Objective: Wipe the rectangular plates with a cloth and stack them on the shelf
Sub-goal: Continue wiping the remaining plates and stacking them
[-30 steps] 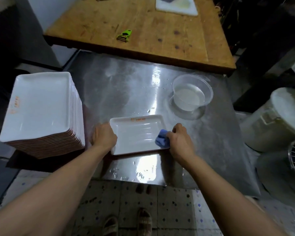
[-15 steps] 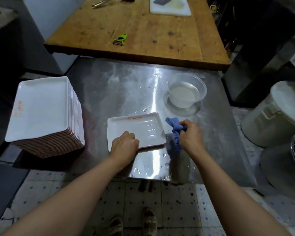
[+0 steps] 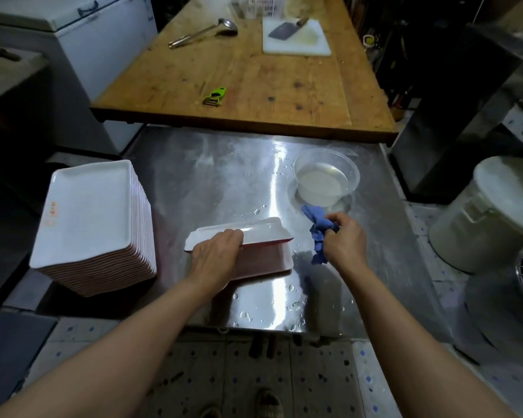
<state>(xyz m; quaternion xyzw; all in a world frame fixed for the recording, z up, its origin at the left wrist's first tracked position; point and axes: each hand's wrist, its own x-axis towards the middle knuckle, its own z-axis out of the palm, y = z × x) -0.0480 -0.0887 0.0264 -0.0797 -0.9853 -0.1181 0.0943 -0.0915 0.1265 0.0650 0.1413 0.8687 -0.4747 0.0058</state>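
A white rectangular plate (image 3: 263,232) with a red underside is tilted up on its far edge over the steel table (image 3: 224,176). My left hand (image 3: 216,259) grips its near rim, thumb over the top. To the right of the plate, my right hand (image 3: 346,241) pinches a crumpled blue cloth (image 3: 317,230) that hangs clear of the plate. A tall stack of matching white plates (image 3: 88,218) stands at the table's left edge.
A clear round tub of water (image 3: 326,181) sits at the back right of the wet steel table. Behind it is a wooden table (image 3: 254,86) with a green peeler (image 3: 215,96), a ladle and a cutting board. A white bucket (image 3: 492,212) stands on the right.
My left hand has lifted the plate's near edge, tipping it up so the red underside shows. My right hand drew the blue cloth off the plate to the right.
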